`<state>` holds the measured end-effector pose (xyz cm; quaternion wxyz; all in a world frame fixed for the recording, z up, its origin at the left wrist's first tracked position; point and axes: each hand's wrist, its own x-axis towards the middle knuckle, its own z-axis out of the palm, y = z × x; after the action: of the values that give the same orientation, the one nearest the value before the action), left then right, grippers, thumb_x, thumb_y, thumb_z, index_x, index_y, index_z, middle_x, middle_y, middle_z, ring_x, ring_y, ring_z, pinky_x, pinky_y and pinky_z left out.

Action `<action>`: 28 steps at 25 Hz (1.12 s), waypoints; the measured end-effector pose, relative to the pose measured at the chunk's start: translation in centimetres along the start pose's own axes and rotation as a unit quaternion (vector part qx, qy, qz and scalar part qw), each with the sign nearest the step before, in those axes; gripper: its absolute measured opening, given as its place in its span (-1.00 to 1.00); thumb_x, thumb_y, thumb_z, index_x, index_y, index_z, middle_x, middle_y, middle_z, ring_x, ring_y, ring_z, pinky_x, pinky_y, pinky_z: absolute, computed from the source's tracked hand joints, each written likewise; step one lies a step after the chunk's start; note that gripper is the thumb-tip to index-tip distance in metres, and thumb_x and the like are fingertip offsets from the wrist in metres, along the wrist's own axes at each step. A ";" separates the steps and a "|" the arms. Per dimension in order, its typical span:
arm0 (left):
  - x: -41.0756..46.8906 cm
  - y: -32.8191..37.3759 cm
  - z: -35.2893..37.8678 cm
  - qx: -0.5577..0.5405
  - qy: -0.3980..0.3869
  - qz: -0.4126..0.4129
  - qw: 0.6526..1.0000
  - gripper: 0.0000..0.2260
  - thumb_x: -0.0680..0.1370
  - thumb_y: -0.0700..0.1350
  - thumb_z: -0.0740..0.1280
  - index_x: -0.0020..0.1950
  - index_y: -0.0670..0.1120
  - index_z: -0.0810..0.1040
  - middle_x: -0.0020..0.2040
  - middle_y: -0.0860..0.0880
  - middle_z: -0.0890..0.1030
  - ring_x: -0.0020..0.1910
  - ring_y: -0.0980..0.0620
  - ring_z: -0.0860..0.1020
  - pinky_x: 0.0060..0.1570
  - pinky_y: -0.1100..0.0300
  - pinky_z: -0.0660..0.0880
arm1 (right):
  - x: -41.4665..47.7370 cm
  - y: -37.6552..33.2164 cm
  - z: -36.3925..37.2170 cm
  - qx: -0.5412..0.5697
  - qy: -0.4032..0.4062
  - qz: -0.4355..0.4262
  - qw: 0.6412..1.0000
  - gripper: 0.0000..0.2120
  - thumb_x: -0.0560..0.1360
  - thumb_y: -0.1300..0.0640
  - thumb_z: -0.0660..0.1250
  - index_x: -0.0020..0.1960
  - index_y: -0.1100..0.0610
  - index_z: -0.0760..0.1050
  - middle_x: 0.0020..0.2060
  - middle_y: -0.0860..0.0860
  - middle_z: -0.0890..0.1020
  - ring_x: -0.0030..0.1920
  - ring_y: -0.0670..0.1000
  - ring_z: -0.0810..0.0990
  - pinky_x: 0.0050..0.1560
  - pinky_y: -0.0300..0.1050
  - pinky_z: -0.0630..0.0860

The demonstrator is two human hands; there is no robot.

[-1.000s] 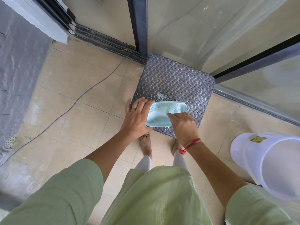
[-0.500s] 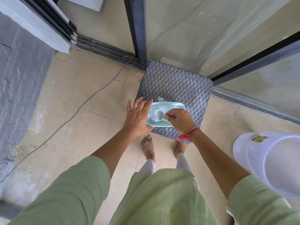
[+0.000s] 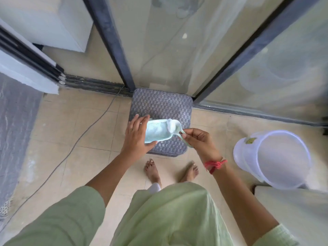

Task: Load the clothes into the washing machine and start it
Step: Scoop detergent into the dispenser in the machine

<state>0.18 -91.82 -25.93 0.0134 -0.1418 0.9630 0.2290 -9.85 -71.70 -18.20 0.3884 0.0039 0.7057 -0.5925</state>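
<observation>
- Scooping detergent is the step in hand, judging by the head view: the right hand pinches the handle of a pale spoon between curled fingers, and the bowl is heaped with white powder at the right end of a teal tub.
- The left hand grasps the tub's left end, fingers wrapped over the far rim and thumb along the near edge. The tub sits over a grey woven stool; whether it rests on that surface or is held just above it cannot be told.
- No clothes show anywhere. A white cabinet at top left, beyond the door track, may be the washing machine, but that is unclear.
- A white bucket stands on the floor to the right, well apart from the stool, and a thin cable runs across the tiles on the left.
- To do this well, I would keep the heaped spoon level and carry it slowly, since loose powder spills at any tilt. The left hand should steady the tub until the spoon clears its rim.
- Bare feet stand close by, so spilled powder would land underfoot.
</observation>
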 end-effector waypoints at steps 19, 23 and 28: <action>-9.4 56.9 7.6 -0.170 -0.068 0.459 0.869 -0.45 0.48 0.05 0.26 0.40 -0.17 0.28 0.33 -0.12 0.39 0.44 -0.12 0.17 0.42 0.05 0.13 | -45.2 5.8 -32.6 0.341 0.478 -0.124 0.800 -0.91 0.46 0.27 0.34 -0.09 0.20 0.63 -0.30 0.00 0.64 -0.30 -0.11 0.52 -0.16 -0.27 0.44; -12.6 65.4 10.8 -0.173 -0.101 0.519 0.831 -0.44 0.47 0.07 0.25 0.39 -0.18 0.31 0.32 -0.13 0.41 0.44 -0.15 0.18 0.42 0.12 0.07 | -51.4 8.9 -37.6 0.363 0.555 -0.125 0.738 -0.92 0.45 0.25 0.38 -0.09 0.19 0.64 -0.24 0.05 0.66 -0.25 -0.06 0.54 -0.07 -0.13 0.42; -15.0 74.7 14.7 -0.164 -0.138 0.579 0.786 -0.44 0.48 0.08 0.23 0.41 -0.13 0.25 0.35 -0.10 0.38 0.44 -0.13 0.18 0.43 0.20 0.01 | -56.3 11.7 -44.0 0.425 0.620 -0.146 0.644 -0.87 0.45 0.30 0.35 -0.19 0.14 0.65 -0.26 0.04 0.66 -0.19 -0.03 0.57 -0.01 -0.15 0.44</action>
<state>-6.91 -17.41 -5.00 -0.0122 0.4757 0.7999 0.3658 10.96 -5.71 3.04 -0.2756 0.4316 0.4439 -0.7353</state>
